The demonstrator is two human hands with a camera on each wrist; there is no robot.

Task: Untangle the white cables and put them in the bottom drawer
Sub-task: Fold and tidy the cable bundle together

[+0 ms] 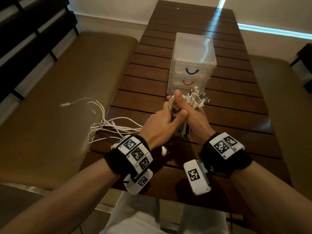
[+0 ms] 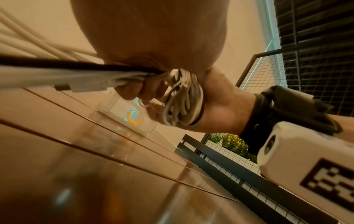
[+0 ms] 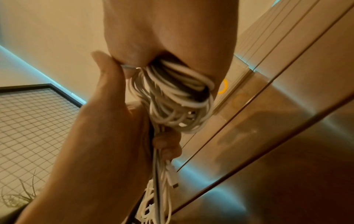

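A bundle of white cables is clasped between both hands above the table, its connector ends sticking up. My right hand grips the coiled part, thumb raised. My left hand holds the strands just beside it, fingers curled round them. Loose tails trail left over the table edge. One dark strand runs with the white ones. Just behind the hands stands the clear three-drawer unit, all drawers shut. The bottom drawer is mostly hidden; its orange handle shows in the wrist views.
The slatted wooden table runs away from me. Brown cushioned benches flank it on the left and right. A black wire-mesh frame stands to the side.
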